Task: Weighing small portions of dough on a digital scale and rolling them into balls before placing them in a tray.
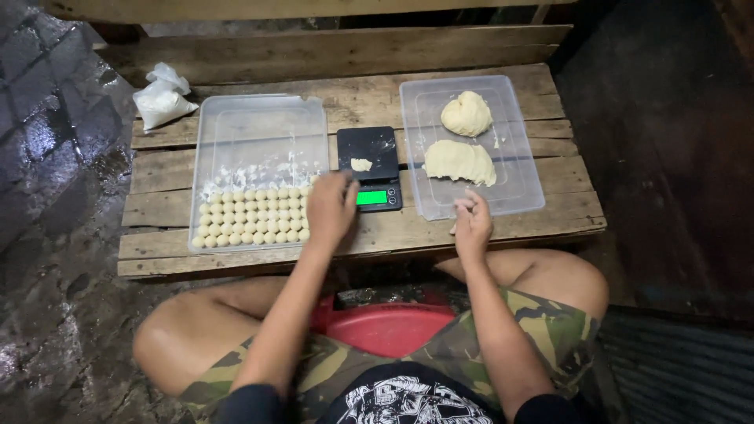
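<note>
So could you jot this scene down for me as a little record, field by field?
Setting: low wooden table, person seated at it
Left hand: over the right edge of the left tray, beside rows of small dough balls
Right hand: at the near edge of the right tray, fingers pinched; whether it holds dough cannot be told
Right tray contents: two dough lumps
Between trays: small scale, dough piece on it
Back left corner: white bag
</note>
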